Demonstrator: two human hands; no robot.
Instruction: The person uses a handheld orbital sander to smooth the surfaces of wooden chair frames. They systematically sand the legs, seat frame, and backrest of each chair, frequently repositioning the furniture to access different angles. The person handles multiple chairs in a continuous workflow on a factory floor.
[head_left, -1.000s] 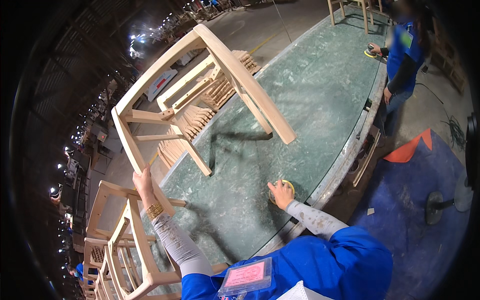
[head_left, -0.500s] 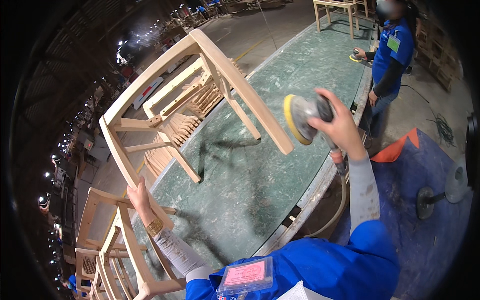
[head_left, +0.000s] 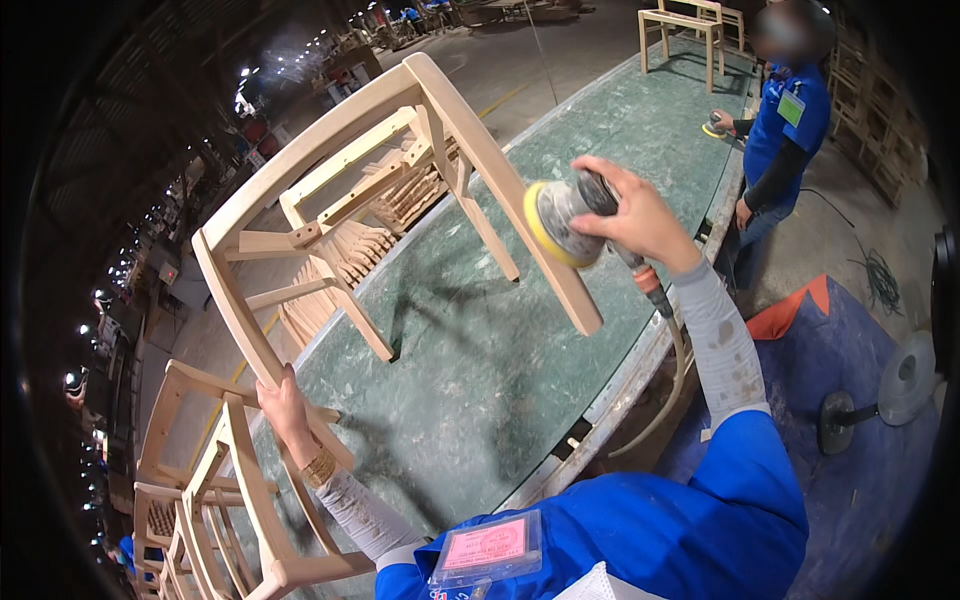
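A pale wooden chair frame (head_left: pixel 482 160) is tilted up over the green tabletop. My left hand (head_left: pixel 286 408) is closed around its near-left leg. In my right hand (head_left: pixel 642 222) is an orbital sander (head_left: pixel 568 222) with a yellow pad and grey, dusty body, fingers wrapped over its top. The pad's edge is at the chair frame's long right leg; whether it touches the wood or stands just beside it I cannot tell. A hose (head_left: pixel 680 372) with an orange coupling runs down from the sander past the table's edge.
The long green table (head_left: pixel 450 400) stretches ahead, a wooden chair frame (head_left: pixel 683 22) at its far end. More chair frames (head_left: pixel 235 425) stand at the near left. Stacked curved wood pieces (head_left: pixel 400 185) lie beyond the table. A co-worker (head_left: pixel 800 110) with a sander stands at the far right.
The sander in my right hand has moved left, closer to the chair frame's right leg. My left hand keeps its grip, and the frame has shifted slightly.
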